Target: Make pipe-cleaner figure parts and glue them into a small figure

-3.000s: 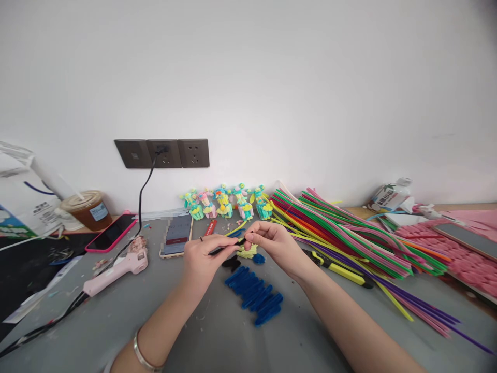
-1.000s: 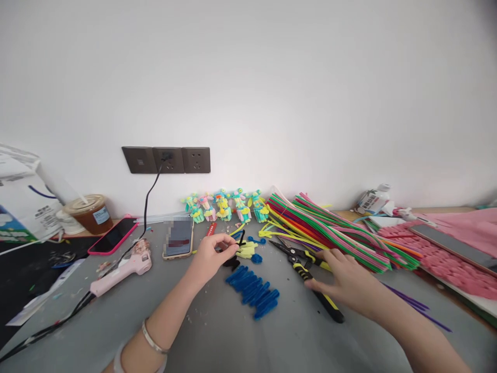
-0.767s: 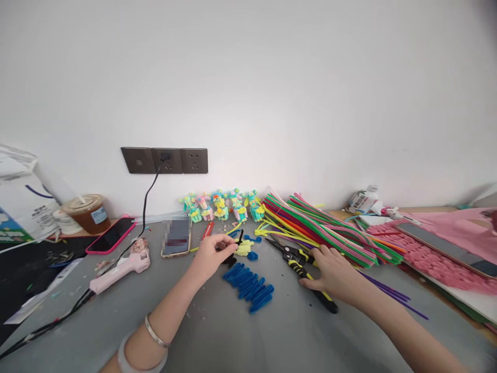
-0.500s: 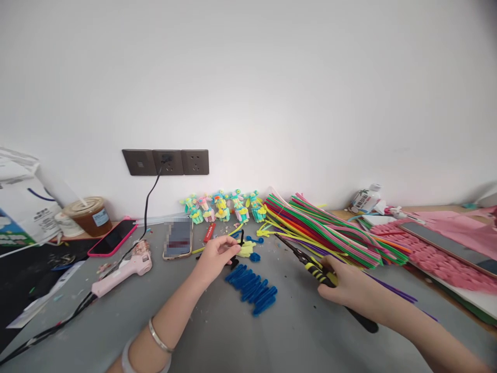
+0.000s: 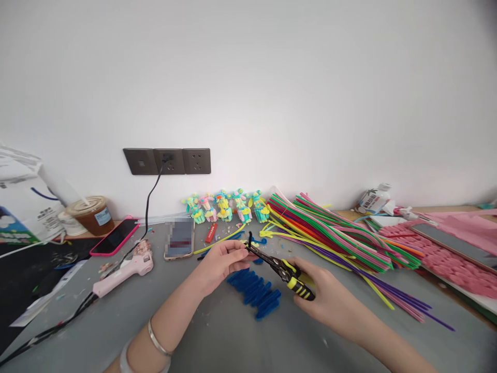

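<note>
My left hand [image 5: 219, 260] pinches a short black pipe-cleaner piece [image 5: 249, 239] that sticks up from its fingertips. My right hand [image 5: 325, 295] grips the yellow-and-black handles of a pair of pliers [image 5: 280, 268], whose dark jaws reach left to the black piece at my left fingertips. Just below both hands lies a row of short blue pipe-cleaner pieces [image 5: 256, 291] on the grey tabletop [image 5: 217, 336]. Small yellow pieces lie behind my left hand, mostly hidden.
A big bundle of long coloured pipe cleaners [image 5: 341, 238] fans out to the right. Small finished figures [image 5: 225, 204] stand by the wall. A pink glue gun [image 5: 124, 268], two phones [image 5: 179, 237] [image 5: 114, 237], an iced drink cup [image 5: 92, 213] and pink sheets [image 5: 446, 254] lie around.
My right hand let go of the black piece, reached right, picked up the pliers and brought their jaws to the piece held in my left hand.
</note>
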Motion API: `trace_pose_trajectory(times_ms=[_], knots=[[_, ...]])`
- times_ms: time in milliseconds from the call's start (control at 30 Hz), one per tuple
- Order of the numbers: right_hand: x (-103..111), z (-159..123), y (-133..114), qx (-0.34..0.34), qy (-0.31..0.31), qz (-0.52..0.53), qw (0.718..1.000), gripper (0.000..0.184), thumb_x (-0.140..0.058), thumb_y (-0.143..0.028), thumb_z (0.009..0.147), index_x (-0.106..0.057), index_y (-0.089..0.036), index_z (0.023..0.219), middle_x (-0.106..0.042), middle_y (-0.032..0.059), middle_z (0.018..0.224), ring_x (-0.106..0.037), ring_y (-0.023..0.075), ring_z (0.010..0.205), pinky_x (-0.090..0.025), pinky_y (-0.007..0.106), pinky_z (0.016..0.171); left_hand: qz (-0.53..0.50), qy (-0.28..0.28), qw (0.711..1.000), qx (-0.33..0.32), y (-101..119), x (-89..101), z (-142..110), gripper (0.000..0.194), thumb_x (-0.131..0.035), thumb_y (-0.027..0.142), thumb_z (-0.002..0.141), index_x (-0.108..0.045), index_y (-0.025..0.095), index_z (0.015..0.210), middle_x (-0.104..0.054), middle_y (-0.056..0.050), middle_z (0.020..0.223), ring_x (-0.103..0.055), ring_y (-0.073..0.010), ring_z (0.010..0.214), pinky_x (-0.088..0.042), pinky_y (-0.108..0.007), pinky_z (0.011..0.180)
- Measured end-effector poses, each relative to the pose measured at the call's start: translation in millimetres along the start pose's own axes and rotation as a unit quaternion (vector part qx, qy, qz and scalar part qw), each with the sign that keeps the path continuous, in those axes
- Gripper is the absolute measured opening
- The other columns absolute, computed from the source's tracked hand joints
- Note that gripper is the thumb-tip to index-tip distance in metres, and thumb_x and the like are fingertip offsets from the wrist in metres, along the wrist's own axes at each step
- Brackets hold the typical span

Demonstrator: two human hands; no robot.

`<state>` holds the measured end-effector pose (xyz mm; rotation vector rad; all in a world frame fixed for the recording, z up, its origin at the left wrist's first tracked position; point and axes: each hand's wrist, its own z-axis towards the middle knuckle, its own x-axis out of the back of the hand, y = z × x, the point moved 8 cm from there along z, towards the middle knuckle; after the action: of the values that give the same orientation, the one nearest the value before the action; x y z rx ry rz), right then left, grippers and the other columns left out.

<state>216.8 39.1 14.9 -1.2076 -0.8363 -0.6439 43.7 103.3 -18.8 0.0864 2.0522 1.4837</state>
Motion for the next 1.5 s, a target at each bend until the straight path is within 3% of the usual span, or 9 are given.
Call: trace_pose_trajectory(times_ms=[300,533,667,933,1133,1233,1367,1500], knots=[[-4,-6,4,-0.019,-0.026,0.021,0.999,0.037,-0.050,-0.014,0.067,-0.063,-0.022,0.100,-0.071,0.0049,0.095,-0.066,0.0234,0.081,-0.046,0.026,0.063,0.021,-0.004,0.999,0.023,-5,0.3,-2,0.025,-0.085,0.027,0.061,-0.066,0.013,0.070,-0.072,-0.004,0.081,-0.069,-0.0162,0.081,-0.053,-0.025,0.075],[-7,-15,2,-0.049,-0.047,0.024,0.997,0.032,-0.048,-0.014,0.068,-0.062,-0.022,0.095,-0.067,0.0008,0.076,-0.060,0.0198,0.067,-0.043,0.025,0.060,0.031,-0.032,0.999,0.024,-5,-9.6,-4,0.025,-0.083,0.031,0.064,-0.068,0.013,0.073,-0.072,-0.007,0.086,-0.067,-0.0183,0.088,-0.052,-0.026,0.076],[-9,-18,3,-0.055,-0.044,0.024,0.997,0.030,-0.047,-0.016,0.068,-0.062,-0.022,0.093,-0.069,0.0022,0.081,-0.063,0.0219,0.074,-0.044,0.026,0.062,0.037,-0.037,0.999,0.013,-6,-10.8,-4,0.026,-0.082,0.034,0.065,-0.068,0.014,0.073,-0.072,-0.008,0.092,-0.065,-0.0186,0.089,-0.051,-0.028,0.077],[-15,-29,16,-0.061,-0.039,0.021,0.997,0.028,-0.049,-0.019,0.070,-0.064,-0.022,0.094,-0.070,0.0037,0.085,-0.065,0.0256,0.086,-0.049,0.028,0.067,0.116,-0.006,0.993,-0.008,-5,-7.0,-3,0.027,-0.079,0.038,0.067,-0.068,0.013,0.066,-0.065,-0.008,0.112,-0.055,-0.0098,0.071,-0.045,-0.023,0.067],[-19,-30,22,-0.071,-0.033,0.038,0.996,0.028,-0.047,-0.020,0.072,-0.063,-0.022,0.095,-0.071,0.0038,0.086,-0.066,0.0241,0.081,-0.050,0.029,0.069,0.164,-0.003,0.986,-0.025,-5,-7.0,-3,0.029,-0.078,0.041,0.066,-0.071,0.014,0.069,-0.060,-0.010,0.120,-0.053,-0.0105,0.072,-0.039,-0.022,0.058],[-14,-28,30,-0.084,-0.020,0.012,0.996,0.027,-0.047,-0.024,0.073,-0.063,-0.022,0.095,-0.071,0.0045,0.085,-0.066,0.0253,0.078,-0.050,0.031,0.068,0.167,0.010,0.986,-0.025,-5,-4.7,-2,0.028,-0.077,0.042,0.067,-0.071,0.014,0.071,-0.062,-0.008,0.113,-0.046,-0.0059,0.059,-0.036,-0.022,0.055],[1,-25,53,-0.116,0.006,-0.055,0.992,0.034,-0.049,-0.030,0.073,-0.061,-0.022,0.104,-0.071,0.0074,0.089,-0.067,0.0282,0.080,-0.051,0.033,0.065,0.178,0.060,0.982,-0.011,-7,5.1,0,0.029,-0.076,0.042,0.069,-0.071,0.017,0.083,-0.062,0.000,0.076,-0.043,-0.0051,0.052,-0.031,-0.022,0.052],[14,-17,77,-0.121,0.036,-0.159,0.979,0.041,-0.053,-0.040,0.074,-0.062,-0.016,0.106,-0.067,0.0139,0.098,-0.065,0.0327,0.089,-0.052,0.041,0.073,0.171,0.083,0.982,0.003,-8,9.6,0,0.032,-0.075,0.043,0.070,-0.072,0.016,0.087,-0.059,0.001,0.070,-0.041,-0.0042,0.050,-0.030,-0.021,0.051]])
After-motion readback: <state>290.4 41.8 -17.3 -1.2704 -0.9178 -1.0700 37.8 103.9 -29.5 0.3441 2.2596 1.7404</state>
